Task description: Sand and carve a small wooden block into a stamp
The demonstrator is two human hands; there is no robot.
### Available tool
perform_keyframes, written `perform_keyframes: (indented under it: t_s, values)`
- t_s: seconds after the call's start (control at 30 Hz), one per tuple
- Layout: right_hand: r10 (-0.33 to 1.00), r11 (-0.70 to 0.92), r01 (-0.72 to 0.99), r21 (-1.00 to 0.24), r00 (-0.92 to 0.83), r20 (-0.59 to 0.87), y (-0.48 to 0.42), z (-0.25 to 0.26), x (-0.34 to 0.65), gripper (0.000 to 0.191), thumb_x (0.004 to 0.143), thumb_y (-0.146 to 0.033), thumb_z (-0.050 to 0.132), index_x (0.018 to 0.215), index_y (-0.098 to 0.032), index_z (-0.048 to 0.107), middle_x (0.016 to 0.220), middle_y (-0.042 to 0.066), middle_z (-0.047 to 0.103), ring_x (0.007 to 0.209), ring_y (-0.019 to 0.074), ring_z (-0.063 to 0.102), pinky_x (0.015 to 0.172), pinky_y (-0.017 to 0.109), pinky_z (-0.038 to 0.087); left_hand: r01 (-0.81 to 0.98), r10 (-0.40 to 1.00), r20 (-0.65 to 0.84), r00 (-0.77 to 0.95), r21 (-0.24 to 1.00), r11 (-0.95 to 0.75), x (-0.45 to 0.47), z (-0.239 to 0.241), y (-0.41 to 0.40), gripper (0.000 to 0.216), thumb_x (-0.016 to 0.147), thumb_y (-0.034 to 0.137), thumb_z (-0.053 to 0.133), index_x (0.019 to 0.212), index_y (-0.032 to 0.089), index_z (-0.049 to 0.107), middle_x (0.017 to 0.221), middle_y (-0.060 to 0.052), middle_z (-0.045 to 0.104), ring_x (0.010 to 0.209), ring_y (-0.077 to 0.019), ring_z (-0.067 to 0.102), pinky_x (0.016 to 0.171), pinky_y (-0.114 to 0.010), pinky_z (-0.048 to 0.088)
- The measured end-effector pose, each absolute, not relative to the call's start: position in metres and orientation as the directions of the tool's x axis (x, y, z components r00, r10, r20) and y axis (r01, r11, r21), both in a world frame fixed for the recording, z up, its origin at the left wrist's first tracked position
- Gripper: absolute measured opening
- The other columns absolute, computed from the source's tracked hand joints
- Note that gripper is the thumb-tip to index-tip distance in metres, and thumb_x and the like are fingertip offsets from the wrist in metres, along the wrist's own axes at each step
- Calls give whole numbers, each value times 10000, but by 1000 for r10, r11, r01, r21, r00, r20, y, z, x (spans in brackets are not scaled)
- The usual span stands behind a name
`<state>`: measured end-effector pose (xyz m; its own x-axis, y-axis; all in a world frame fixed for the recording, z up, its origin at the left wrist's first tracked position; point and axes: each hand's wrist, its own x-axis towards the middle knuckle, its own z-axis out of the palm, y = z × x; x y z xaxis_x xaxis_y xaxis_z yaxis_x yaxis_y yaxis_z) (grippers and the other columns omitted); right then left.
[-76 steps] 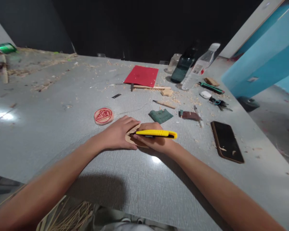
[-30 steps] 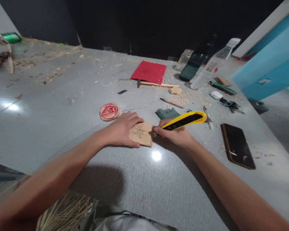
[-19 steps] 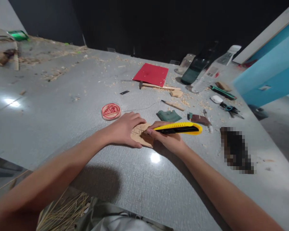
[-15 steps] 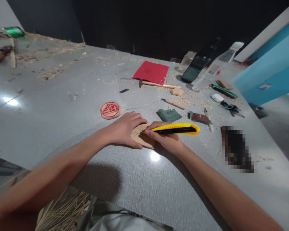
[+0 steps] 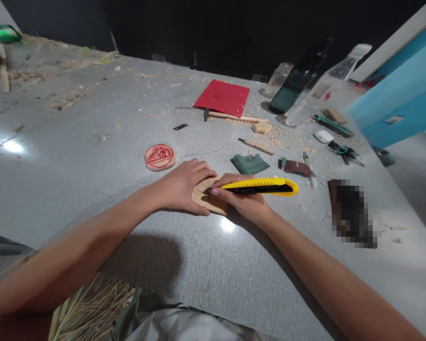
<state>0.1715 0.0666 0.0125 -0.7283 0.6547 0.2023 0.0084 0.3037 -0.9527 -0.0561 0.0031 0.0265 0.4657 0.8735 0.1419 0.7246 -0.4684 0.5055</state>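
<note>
A small light wooden piece (image 5: 213, 204) with dark lines on its face lies on the grey table (image 5: 195, 255). My left hand (image 5: 184, 185) grips it from the left, thumb at the near edge and fingers along the far edge. In my right hand (image 5: 246, 201) is a yellow-and-black utility knife (image 5: 270, 186), its front end pointing left over the wood. The blade tip is too small to make out. Beyond my left hand sits a round wooden stamp (image 5: 159, 157) with a red carved design.
Behind the hands lie a red sheet (image 5: 223, 98), a hammer (image 5: 234, 116), a carving tool (image 5: 257, 147) and green sandpaper (image 5: 250, 164). Bottles (image 5: 294, 87) stand at the back right. Keys (image 5: 344, 151) and a blurred-out dark object (image 5: 353, 213) are at the right. Wood shavings are scattered about.
The view has shifted slightly, so the table items sit a little higher in the picture. Both hands keep their hold, and the knife stays over the wooden piece.
</note>
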Motion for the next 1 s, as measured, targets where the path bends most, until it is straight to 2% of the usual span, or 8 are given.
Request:
perform_keyframes:
  t_s: [0.3,0.43,0.63,0.73,0.9,1.0]
  values:
    - [673,316,21,-949,-709,208,68,13,172,160,914,-436,860,900,-278,842,913,46,797,865,206,741,863,404,629,723,878,140,458,517,-459,-57,26,2,779,713,656,906,1311,252,612,1247,-77,633,1169,-315,585,1031,-475,465]
    - [642,352,3,-936,-729,239,68,12,172,172,930,-448,847,910,-277,837,918,50,809,859,206,746,871,410,631,726,875,143,462,505,-467,-57,26,2,783,707,636,918,1313,248,609,1238,-74,637,1167,-313,581,1036,-471,461]
    - [569,413,-86,-907,-753,330,69,9,171,164,946,-435,835,910,-274,835,914,49,810,837,193,744,803,374,615,718,872,150,466,512,-471,-57,25,3,778,707,649,911,1308,249,621,1225,-80,632,1156,-317,575,1034,-481,459]
    - [596,371,-72,-926,-746,297,68,10,171,164,950,-417,831,891,-265,834,915,51,804,840,189,740,814,371,616,710,876,148,460,531,-462,-56,26,2,764,711,626,909,1318,259,624,1225,-71,629,1160,-315,571,1040,-485,460]
    - [702,250,20,-968,-693,167,64,12,171,246,918,-506,845,908,-261,834,931,53,795,869,203,737,877,406,640,717,886,122,447,544,-436,-55,28,2,771,711,609,915,1333,264,620,1239,-74,629,1176,-323,570,1041,-490,462]
    - [695,283,35,-959,-696,180,62,12,171,252,914,-516,847,913,-264,832,945,64,804,899,219,741,932,439,637,721,884,127,450,532,-443,-55,28,2,768,711,610,919,1326,261,620,1238,-75,631,1173,-321,570,1042,-482,459]
